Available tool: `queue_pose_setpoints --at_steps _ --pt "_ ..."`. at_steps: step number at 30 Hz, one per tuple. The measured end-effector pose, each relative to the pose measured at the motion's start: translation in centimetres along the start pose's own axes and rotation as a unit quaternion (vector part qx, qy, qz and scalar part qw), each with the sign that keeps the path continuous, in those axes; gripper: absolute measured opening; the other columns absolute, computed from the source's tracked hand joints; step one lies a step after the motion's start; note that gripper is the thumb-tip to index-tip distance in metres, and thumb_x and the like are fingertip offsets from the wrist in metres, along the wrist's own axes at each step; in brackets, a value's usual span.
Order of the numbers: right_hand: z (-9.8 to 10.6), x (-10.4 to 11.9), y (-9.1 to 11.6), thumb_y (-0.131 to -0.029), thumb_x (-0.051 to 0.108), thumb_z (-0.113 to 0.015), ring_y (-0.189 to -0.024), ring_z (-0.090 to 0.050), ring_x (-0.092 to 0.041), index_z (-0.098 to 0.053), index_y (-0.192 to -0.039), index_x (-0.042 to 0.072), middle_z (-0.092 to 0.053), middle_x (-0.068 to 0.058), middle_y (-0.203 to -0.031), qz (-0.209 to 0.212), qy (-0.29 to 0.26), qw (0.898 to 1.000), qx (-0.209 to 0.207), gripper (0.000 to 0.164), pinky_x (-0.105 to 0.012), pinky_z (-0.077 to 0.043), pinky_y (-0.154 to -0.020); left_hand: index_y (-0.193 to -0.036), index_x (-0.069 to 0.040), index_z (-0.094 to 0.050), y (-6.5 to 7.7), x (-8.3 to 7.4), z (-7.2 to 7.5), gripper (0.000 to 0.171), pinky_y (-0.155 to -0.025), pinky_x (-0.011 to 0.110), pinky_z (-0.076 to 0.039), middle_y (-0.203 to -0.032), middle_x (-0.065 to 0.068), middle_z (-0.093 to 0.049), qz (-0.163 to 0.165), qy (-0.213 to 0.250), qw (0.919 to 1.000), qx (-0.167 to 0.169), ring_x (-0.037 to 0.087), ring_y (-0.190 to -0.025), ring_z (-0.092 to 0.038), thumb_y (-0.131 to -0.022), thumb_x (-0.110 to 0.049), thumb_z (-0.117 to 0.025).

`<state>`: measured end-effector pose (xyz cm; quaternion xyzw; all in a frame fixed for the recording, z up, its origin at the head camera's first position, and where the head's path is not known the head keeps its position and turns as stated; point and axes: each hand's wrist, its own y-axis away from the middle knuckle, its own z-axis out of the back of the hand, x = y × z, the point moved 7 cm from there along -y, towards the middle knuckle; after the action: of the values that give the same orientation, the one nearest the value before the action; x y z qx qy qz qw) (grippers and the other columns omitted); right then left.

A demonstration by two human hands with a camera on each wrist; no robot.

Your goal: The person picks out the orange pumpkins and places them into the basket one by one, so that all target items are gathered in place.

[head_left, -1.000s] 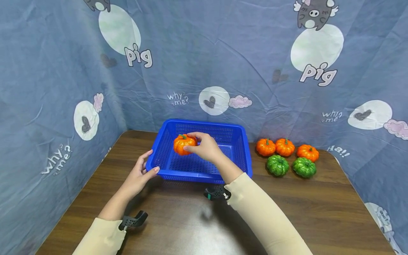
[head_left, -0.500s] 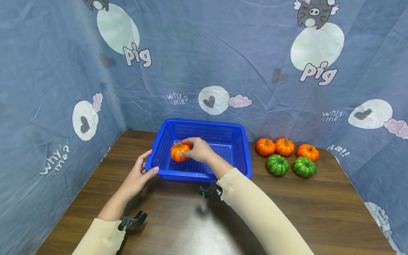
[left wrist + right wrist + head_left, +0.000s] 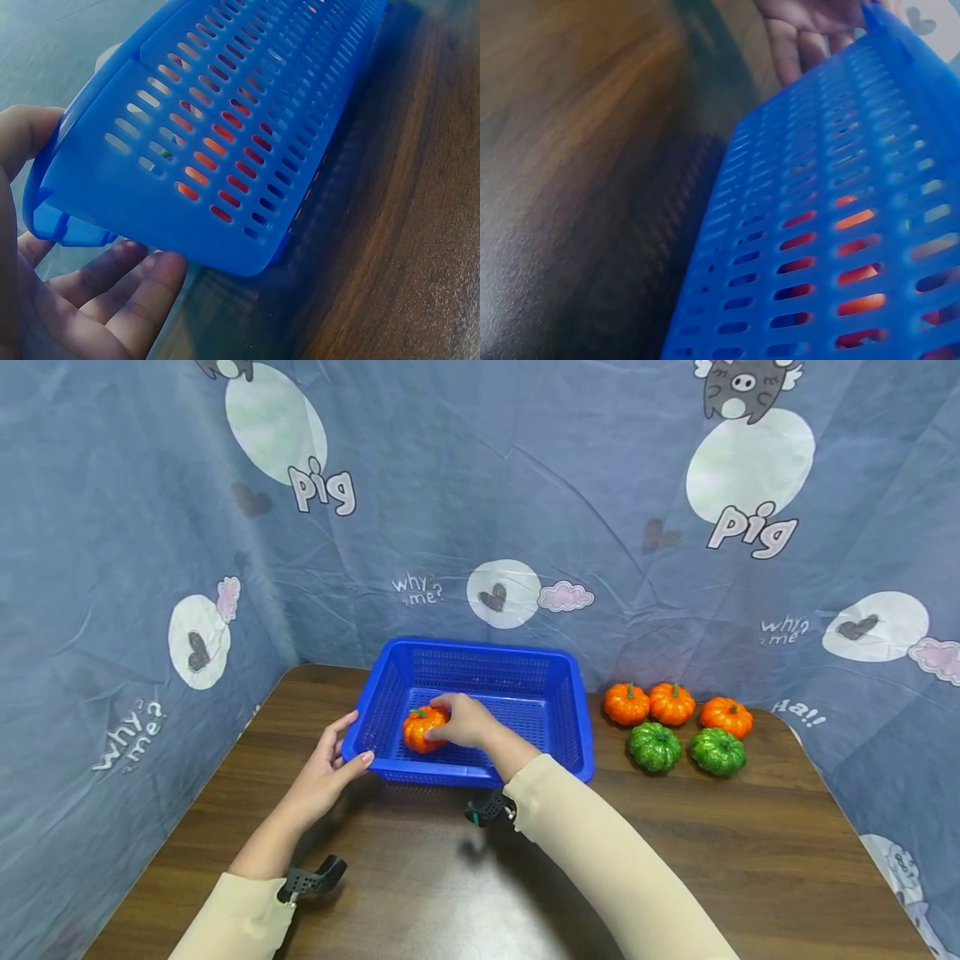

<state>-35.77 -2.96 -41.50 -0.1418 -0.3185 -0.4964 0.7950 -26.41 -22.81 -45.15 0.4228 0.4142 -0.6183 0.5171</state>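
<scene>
In the head view, my right hand [image 3: 468, 722] reaches over the front rim of a blue plastic basket [image 3: 480, 647] and holds a small orange pumpkin [image 3: 420, 731] inside it, low at the left end. Thumb and fingers are on the pumpkin's right side; its short green stem shows on top. At the basket's front left corner my left hand [image 3: 324, 774] grips the rim, thumb on the front side and fingers round the left. Through the slotted wall in the left wrist view, patches of the orange pumpkin [image 3: 207, 160] show. The right wrist view has the basket's wall hiding most of my right hand.
Right of the basket on the brown wooden table [image 3: 750, 860] sit three orange pumpkins [image 3: 671, 704], with two green pumpkins [image 3: 655, 747] in front of them. A blue printed cloth [image 3: 420, 527] hangs behind the table and along both sides.
My right hand has lowered the orange pumpkin into the basket, slightly leftward and toward the front. The left hand stays at the basket's corner.
</scene>
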Motion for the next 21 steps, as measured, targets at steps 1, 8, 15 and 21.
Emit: queue_pose_setpoints --at_steps 1,8,15,21 --pt "-0.13 0.00 -0.01 -0.087 0.025 -0.080 -0.121 -0.057 -0.026 -0.059 -0.138 0.007 -0.063 -0.011 -0.133 0.000 -0.001 1.000 0.003 0.058 -0.036 -0.047 -0.102 -0.159 -0.014 -0.014 0.02 0.01 0.03 0.075 -0.095 0.027 -0.052 -0.145 0.030 -0.042 0.000 -0.001 1.0000 0.000 0.043 -0.124 -0.053 -0.101 -0.024 -0.061" --pt "-0.59 -0.19 -0.04 -0.086 0.023 -0.081 -0.119 -0.058 -0.026 -0.059 -0.137 0.006 -0.062 -0.011 -0.133 -0.003 -0.006 1.000 0.004 0.058 -0.037 -0.047 -0.101 -0.159 -0.014 -0.014 0.12 0.00 0.07 0.075 -0.097 0.029 -0.051 -0.145 0.030 -0.041 0.000 0.004 1.0000 0.002 0.044 -0.124 -0.052 -0.102 -0.024 -0.060" --pt "-0.49 -0.76 -0.17 -0.079 0.016 -0.085 -0.118 -0.058 -0.027 -0.061 -0.131 0.007 -0.064 -0.011 -0.130 -0.019 -0.018 1.000 -0.009 0.058 -0.038 -0.047 -0.102 -0.159 -0.014 -0.015 0.02 -0.03 0.08 0.075 -0.093 0.022 -0.051 -0.145 0.029 -0.043 -0.001 0.001 1.0000 0.001 0.040 -0.122 -0.054 -0.101 -0.024 -0.061" --pt "-0.55 -0.69 -0.06 -0.080 0.014 -0.085 -0.123 -0.056 -0.027 -0.061 -0.131 0.006 -0.062 -0.012 -0.133 -0.022 -0.022 1.000 -0.004 0.057 -0.038 -0.044 -0.106 -0.159 -0.012 -0.015 0.14 -0.19 0.07 0.074 -0.091 0.019 -0.050 -0.144 0.031 -0.043 -0.006 0.003 1.0000 -0.001 0.039 -0.120 -0.055 -0.101 -0.022 -0.061"
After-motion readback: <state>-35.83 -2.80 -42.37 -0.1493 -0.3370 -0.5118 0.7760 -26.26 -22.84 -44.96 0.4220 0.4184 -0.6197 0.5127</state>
